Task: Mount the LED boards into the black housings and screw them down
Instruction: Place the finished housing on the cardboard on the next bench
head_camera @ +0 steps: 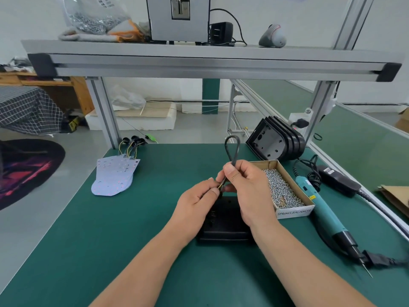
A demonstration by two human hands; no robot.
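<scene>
Matting (110,240) in green covers the bench beneath an aluminium shelf (199,56). Left hand (197,202) and right hand (247,191) pinch a looped black cable (232,147) over a black housing (223,231); LED boards (115,178) lie stacked left.

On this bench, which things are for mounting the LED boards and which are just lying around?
For the job: LED boards, stacked black housings, housing under the hands, black cable pinched by left hand and right hand, box of screws, electric screwdriver.
Lying about: gloves, plug adapter on the shelf, cardboard at the right.
</scene>
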